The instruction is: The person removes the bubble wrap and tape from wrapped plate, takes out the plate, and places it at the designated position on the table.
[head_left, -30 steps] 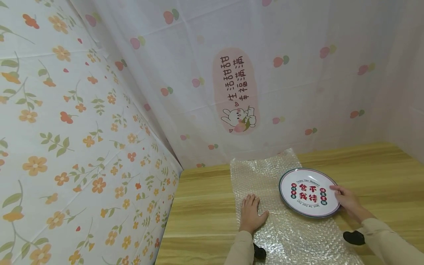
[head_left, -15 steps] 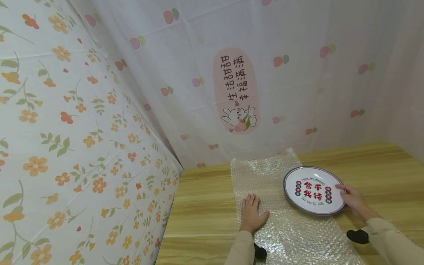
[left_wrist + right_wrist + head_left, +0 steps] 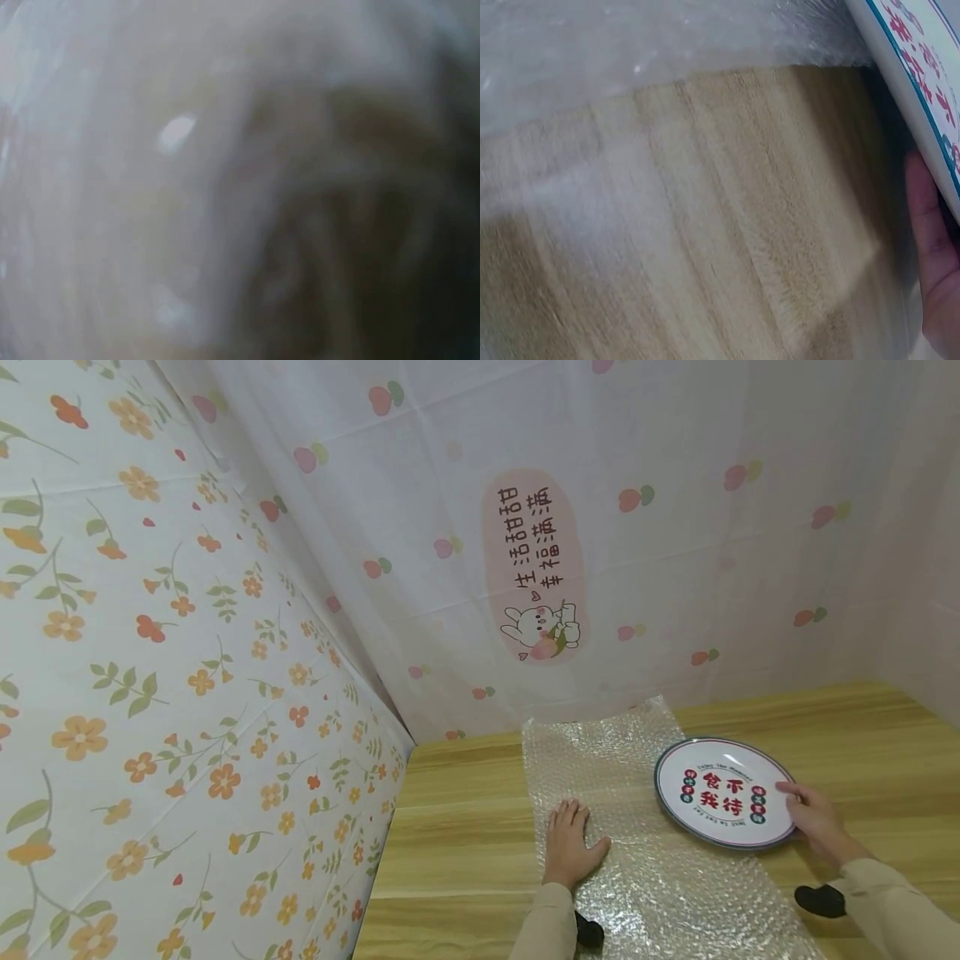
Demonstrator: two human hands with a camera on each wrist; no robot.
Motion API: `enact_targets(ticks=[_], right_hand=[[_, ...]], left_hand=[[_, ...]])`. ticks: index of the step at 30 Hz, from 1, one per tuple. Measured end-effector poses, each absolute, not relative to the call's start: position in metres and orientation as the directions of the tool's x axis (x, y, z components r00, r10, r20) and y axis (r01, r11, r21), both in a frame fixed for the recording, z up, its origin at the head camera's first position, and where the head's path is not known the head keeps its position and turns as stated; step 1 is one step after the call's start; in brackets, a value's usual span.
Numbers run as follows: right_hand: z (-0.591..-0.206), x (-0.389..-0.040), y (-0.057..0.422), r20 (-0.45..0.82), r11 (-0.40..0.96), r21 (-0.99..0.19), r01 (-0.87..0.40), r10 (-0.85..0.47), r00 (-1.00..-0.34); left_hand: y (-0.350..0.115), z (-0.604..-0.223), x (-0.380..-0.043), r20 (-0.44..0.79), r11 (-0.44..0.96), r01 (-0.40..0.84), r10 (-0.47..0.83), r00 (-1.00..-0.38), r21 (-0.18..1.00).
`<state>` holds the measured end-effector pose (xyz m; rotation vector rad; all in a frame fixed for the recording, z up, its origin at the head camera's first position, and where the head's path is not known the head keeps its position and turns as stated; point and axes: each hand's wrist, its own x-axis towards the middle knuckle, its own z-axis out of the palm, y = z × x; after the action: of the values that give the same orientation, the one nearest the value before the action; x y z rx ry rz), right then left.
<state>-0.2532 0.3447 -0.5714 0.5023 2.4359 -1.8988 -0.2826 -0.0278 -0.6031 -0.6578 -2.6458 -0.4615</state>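
A round white plate point(image 3: 723, 827) with a dark blue-green rim and red characters sits over the right side of the bubble wrap in the head view. My right hand point(image 3: 817, 822) grips its right edge, thumb on top and fingers beneath. In the right wrist view the plate point(image 3: 919, 82) is tilted, with fingers point(image 3: 928, 225) under its rim. My left hand point(image 3: 572, 847) rests flat with spread fingers on the left part of the bubble wrap point(image 3: 660, 902). Only a blurred close-up of clear plastic point(image 3: 112, 187) shows in the left wrist view.
The wrap lies on a wood-grain table point(image 3: 450, 843). A flower-print cloth point(image 3: 187, 693) hangs at the left, and a pale printed curtain point(image 3: 420, 485) stands behind the table. Black wrist-camera pieces point(image 3: 820, 901) sit beneath both sleeves.
My right hand has shifted the plate to the right, toward the edge of the bubble wrap. The left hand has stayed in place on the wrap.
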Motion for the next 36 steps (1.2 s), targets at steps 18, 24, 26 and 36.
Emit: enact_targets(ticks=[18, 24, 26, 36], right_hand=[[-0.576, -0.250, 0.355, -0.185, 0.242, -0.926, 0.290, 0.379, -0.907], [-0.579, -0.250, 0.360, -0.196, 0.246, -0.917, 0.314, 0.408, -0.892], [-0.579, -0.251, 0.361, -0.206, 0.241, -0.915, 0.324, 0.412, -0.887], [-0.586, -0.252, 0.368, -0.221, 0.247, -0.902, 0.354, 0.441, -0.870]], left_hand=[[-0.028, -0.600, -0.281, 0.407, 0.843, 0.488, 0.373, -0.834, 0.226], [-0.028, -0.601, -0.282, 0.405, 0.845, 0.485, 0.372, -0.835, 0.224], [-0.028, -0.602, -0.283, 0.406, 0.848, 0.483, 0.372, -0.835, 0.218], [-0.028, -0.606, -0.284, 0.452, 0.836, 0.505, 0.373, -0.810, 0.215]])
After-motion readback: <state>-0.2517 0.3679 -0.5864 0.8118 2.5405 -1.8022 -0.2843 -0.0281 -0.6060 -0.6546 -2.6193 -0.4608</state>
